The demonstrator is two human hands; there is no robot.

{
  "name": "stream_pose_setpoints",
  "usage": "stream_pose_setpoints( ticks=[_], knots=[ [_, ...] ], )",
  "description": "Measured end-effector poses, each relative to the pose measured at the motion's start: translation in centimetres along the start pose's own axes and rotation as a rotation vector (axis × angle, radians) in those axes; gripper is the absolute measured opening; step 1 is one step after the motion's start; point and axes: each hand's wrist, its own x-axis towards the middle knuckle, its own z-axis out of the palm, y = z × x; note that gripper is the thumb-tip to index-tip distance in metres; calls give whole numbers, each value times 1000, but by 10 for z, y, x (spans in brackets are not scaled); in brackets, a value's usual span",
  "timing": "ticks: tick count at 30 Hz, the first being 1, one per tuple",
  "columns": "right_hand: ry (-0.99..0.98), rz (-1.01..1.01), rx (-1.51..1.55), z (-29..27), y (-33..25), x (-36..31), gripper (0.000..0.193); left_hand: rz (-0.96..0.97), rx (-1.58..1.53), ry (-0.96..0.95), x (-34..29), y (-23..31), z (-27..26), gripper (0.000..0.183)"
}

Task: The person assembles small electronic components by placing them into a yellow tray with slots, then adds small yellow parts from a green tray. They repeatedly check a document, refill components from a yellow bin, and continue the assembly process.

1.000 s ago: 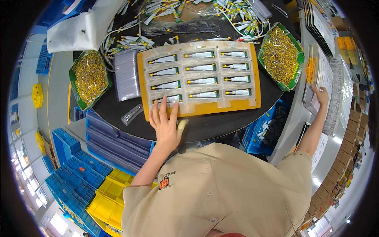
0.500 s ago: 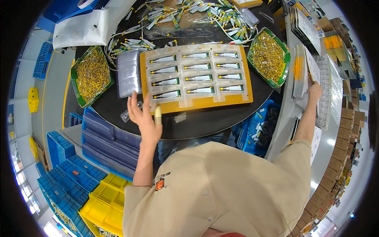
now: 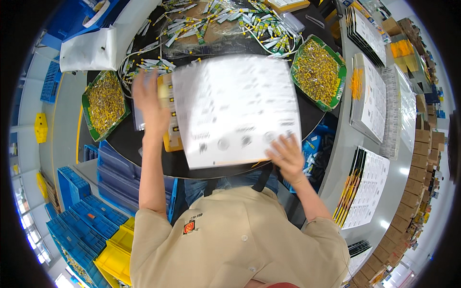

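A large white printed sheet (image 3: 235,105), blurred by motion, covers most of the orange-yellow board (image 3: 174,141). Its near edge reaches past the front of the dark round table. At the sheet's near right corner my right hand (image 3: 289,157) grips it, fingers on top; the thumb's hold is hard to see. My left hand (image 3: 150,98), smeared by motion, is beside the board's left edge with its fingers stretched out and nothing seen in them. Behind it, a stack of clear plastic trays (image 3: 139,120) is mostly hidden. The small tubes on the board are nearly all covered.
Green-rimmed boxes of small yellow pieces stand left (image 3: 104,106) and right (image 3: 318,72). Loose tubes (image 3: 276,29) are heaped at the back. On the grey side bench (image 3: 331,187) lie stacks of printed sheets (image 3: 367,103). Blue crates (image 3: 79,216) and yellow crates (image 3: 115,257) stand lower left.
My right hand has come from the side bench to the table with the white sheet, which now covers the board. My left hand has moved left and farther away.
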Motion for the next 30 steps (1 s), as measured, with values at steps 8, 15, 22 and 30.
stream_pose_setpoints(
  ticks=[8,15,22,30],
  knots=[
    [-319,85,170,-10,27,17,54,29,175,-681,-24,68,69,68],
    [-470,399,258,-46,100,28,44,139,125,-627,-24,44,67,67],
    [936,1399,811,3,215,-53,29,149,163,-633,-22,39,68,66],
    [949,1504,1353,56,261,-94,40,168,137,-598,-21,15,71,72]
  ],
)
